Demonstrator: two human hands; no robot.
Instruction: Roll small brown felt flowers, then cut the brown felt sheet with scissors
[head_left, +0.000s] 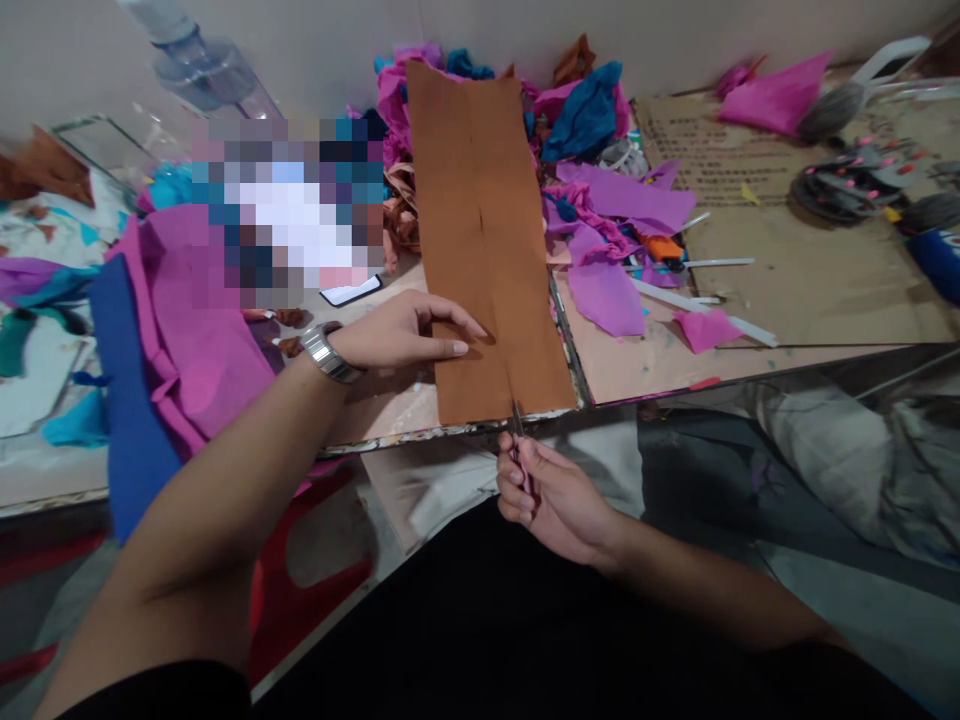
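Note:
A long brown sheet of material [480, 220] lies lengthwise on the table, with a slit running up its middle from the near edge. My left hand [405, 330] rests flat on the sheet's left side, fingers stretched out, a metal watch [330, 352] on the wrist. My right hand [547, 495] is closed around a thin blade-like cutting tool [517, 425] at the table's near edge, its tip meeting the bottom of the slit.
Piles of pink, purple and blue scraps [600, 190] crowd the back and left of the table. A cardboard sheet [787, 260] lies to the right. A phone [351, 291] lies left of the brown sheet. A water bottle [202, 65] stands at the back left.

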